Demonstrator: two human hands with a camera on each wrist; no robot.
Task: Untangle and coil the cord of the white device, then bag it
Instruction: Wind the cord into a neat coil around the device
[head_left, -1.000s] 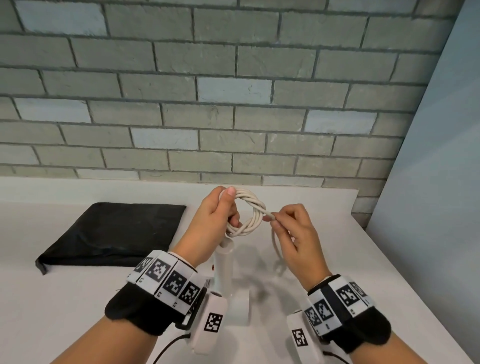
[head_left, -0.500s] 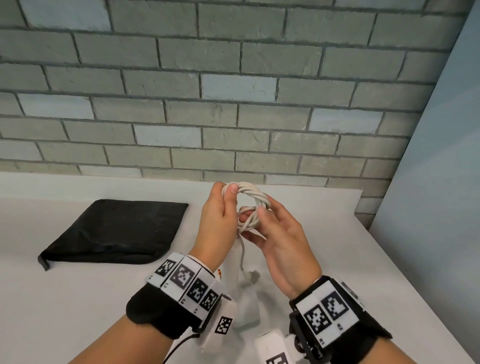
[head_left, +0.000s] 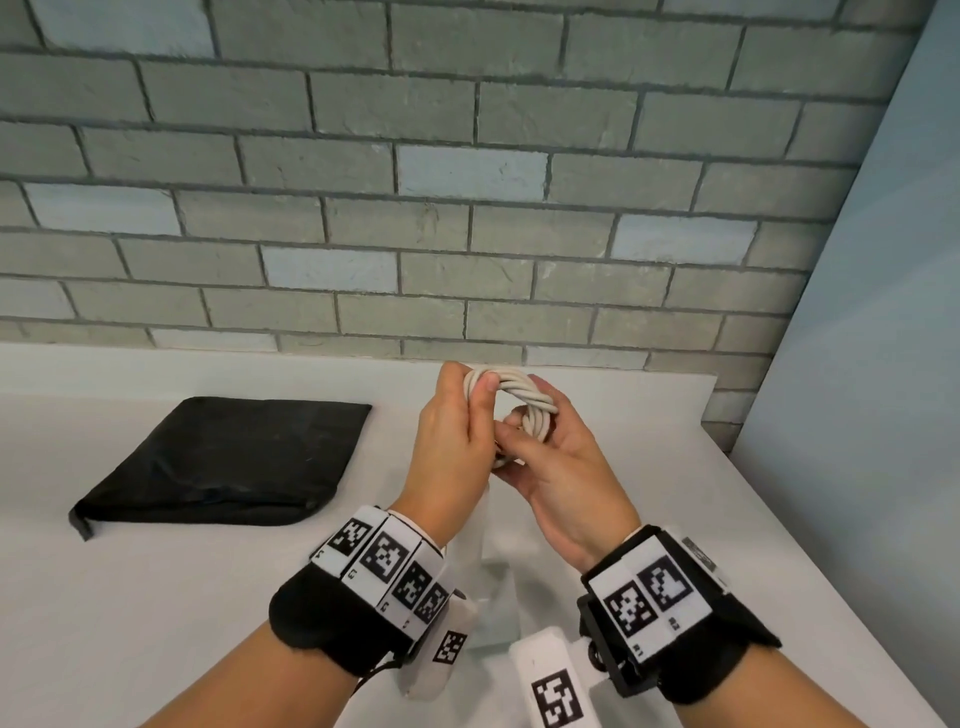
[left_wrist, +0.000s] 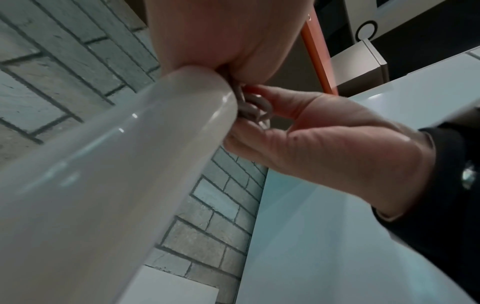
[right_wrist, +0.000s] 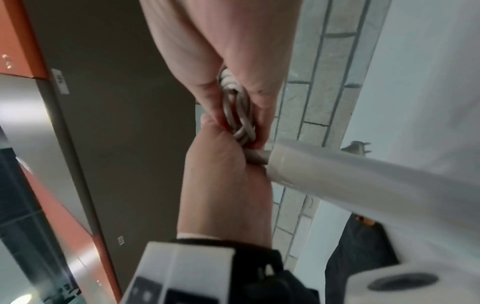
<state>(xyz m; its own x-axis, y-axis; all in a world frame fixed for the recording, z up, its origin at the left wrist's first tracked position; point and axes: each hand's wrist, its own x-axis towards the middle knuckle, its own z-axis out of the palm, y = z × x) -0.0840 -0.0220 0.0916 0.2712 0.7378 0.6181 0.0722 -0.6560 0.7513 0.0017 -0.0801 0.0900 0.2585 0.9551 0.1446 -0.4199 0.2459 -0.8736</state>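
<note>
Head view — both hands' fingers clamp the coiled cord (head_left: 524, 397); black bag (head_left: 218, 460) lies flat.

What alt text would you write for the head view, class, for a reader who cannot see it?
Two hands hold a coiled white cord above a white table: the left hand pinches the top, the right hand cups it from below. A flat black bag lies to the left, before a grey brick wall.
</note>
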